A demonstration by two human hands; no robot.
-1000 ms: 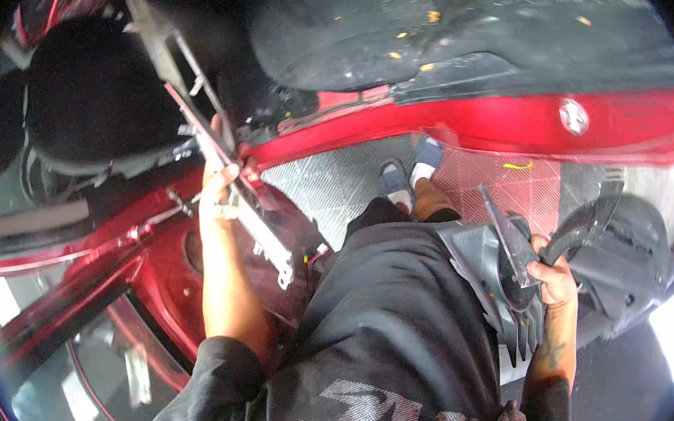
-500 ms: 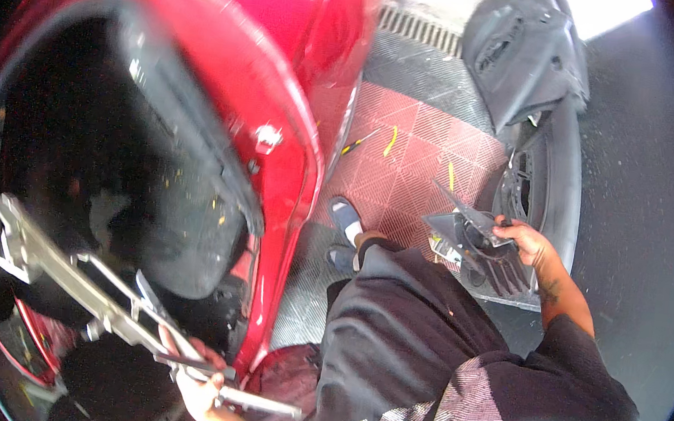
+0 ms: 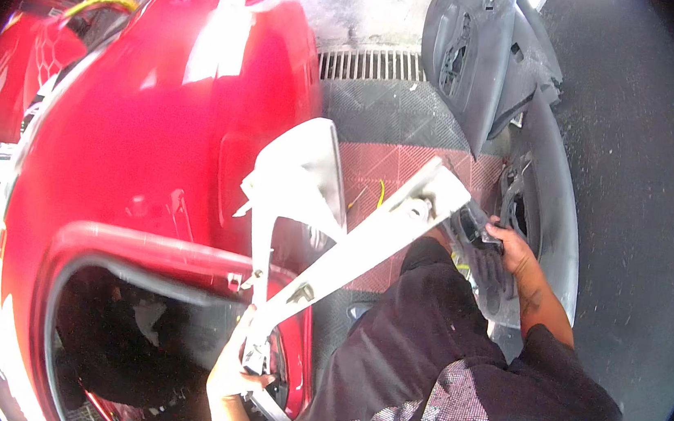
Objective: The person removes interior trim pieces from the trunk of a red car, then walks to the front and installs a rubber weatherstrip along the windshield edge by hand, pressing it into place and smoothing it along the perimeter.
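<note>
The trim [image 3: 361, 250] is white, car [image 3: 147, 141] red, shirt [image 3: 529, 416] black with pale dotted print.

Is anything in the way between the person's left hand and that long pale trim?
No, nothing visible is. The left hand grips the pale trim directly near its lower end. Its far end partly covers, in this view, the dark plastic parts held in the right hand.

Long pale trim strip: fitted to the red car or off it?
Off: the left hand grips the long pale trim strip toward one end, and the rest extends over the red floor tiles.
</note>
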